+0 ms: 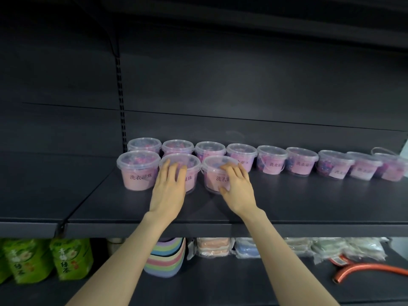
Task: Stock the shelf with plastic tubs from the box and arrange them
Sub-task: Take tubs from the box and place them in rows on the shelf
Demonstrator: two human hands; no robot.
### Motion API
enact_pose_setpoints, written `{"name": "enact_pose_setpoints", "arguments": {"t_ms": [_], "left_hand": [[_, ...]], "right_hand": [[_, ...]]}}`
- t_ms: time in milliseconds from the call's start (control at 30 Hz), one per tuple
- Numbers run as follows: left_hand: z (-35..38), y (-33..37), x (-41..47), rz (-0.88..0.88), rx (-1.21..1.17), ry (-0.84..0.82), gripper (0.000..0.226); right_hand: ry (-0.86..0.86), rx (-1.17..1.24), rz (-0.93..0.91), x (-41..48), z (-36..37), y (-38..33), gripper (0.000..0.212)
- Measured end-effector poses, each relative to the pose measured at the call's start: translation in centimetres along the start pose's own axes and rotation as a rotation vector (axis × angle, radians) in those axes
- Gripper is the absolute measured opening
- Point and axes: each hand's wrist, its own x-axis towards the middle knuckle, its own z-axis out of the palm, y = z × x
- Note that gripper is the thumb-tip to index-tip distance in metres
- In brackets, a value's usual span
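The fingers (174, 171) of the left hand (169, 191) lie nearly straight and a little apart against the front wall and lid of the middle front tub (192, 161), a clear round plastic tub with a snap lid and a pink label. The right hand (237, 191) clasps the right front tub (213, 173), one of the same kind. Its fingers (231, 167) hook over the lid rim and the thumb presses the lower wall.

Both tubs stand upright towards the left end of the dark metal shelf (309, 199). They form a short front line with the left front tub (138, 171), just ahead of the back row of tubs (271, 159) along the rear.

A hard push would likely drive either tub into the back row and knock it askew. A tub dragged toward the front edge could tip off.

The back row looks uneven at its right end, where a thin handle (382, 149) stands up. The box is out of view. On the lower shelf (242, 281) are green drink pouches (70, 257), a stack of pastel plastic ware (165, 259), wrapped packs (212, 246) and an orange hose (371, 268). None of these are in the way.
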Motion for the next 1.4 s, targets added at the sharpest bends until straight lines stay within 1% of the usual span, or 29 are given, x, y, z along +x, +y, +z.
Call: {"name": "enact_pose_setpoints", "arguments": {"t_ms": [100,200,233,300,367,433,500,533,600,667,767,900,967,1067,1167,1233,1333,1400], "left_hand": [[-0.5,-0.1,-0.3,0.013,-0.035,-0.002,0.060],[-2.0,-0.2,-0.3,-0.004,-0.109,-0.081,0.058],[-2.8,0.1,-0.5,-0.014,-0.138,-0.093,0.055],[-4.3,1.0,-1.3,-0.001,-0.216,-0.027,0.041],[-5.9,2.3,-2.7,0.015,-0.344,0.032,0.025],[-7.1,3.7,-4.5,0.005,-0.451,0.071,0.019],[-7.7,5.4,-6.6,0.026,-0.497,0.129,0.014],[-7.8,6.3,-7.6,0.044,-0.513,0.149,0.015],[-7.6,8.3,-10.0,0.077,-0.549,0.152,0.022],[-6.5,10.8,-12.5,0.103,-0.556,0.109,0.025],[-3.9,15.4,-16.6,0.073,-0.533,-0.005,0.033],[0.9,21.9,-22.6,-0.052,-0.499,-0.142,0.033],[3.1,25.1,-25.7,-0.103,-0.493,-0.221,0.028],[6.1,29.0,-30.1,-0.170,-0.482,-0.342,0.011],[9.9,31.1,-34.2,-0.260,-0.484,-0.488,0.012],[12.5,32.0,-36.7,-0.319,-0.484,-0.568,0.012],[16.3,33.1,-40.4,-0.378,-0.447,-0.619,0.007],[19.2,33.3,-43.4,-0.463,-0.466,-0.681,0.007]], "right_hand": [[-0.077,0.022,0.022,-0.1,-0.4,-0.1,0.062],[-0.172,0.041,0.053,-0.2,-1.4,-0.5,0.067],[-0.179,0.064,0.064,-0.5,-1.8,-0.7,0.068],[-0.116,0.121,0.077,-1.6,-2.6,-1.0,0.062],[0.000,0.161,0.081,-3.5,-3.4,-1.0,0.046],[0.104,0.172,0.046,-6.0,-4.3,-0.7,0.029],[0.182,0.203,0.032,-8.9,-5.2,-0.1,0.017],[0.207,0.220,0.030,-10.4,-5.7,0.4,0.015],[0.217,0.229,0.031,-13.6,-6.4,1.7,0.021],[0.194,0.221,0.033,-16.8,-6.5,3.8,0.023],[0.101,0.214,0.056,-21.5,-5.9,8.1,0.019],[-0.081,0.233,0.113,-27.4,-4.6,15.1,0.011],[-0.171,0.235,0.154,-30.4,-3.8,18.3,0.010],[-0.333,0.223,0.223,-34.9,-1.8,22.1,0.011],[-0.494,0.184,0.282,-39.2,0.6,25.2,0.017],[-0.557,0.241,0.324,-41.7,2.4,26.8,0.013],[-0.638,0.226,0.386,-45.4,5.5,29.0,0.016],[-0.715,0.198,0.412,-48.0,8.1,30.7,0.017]]}}
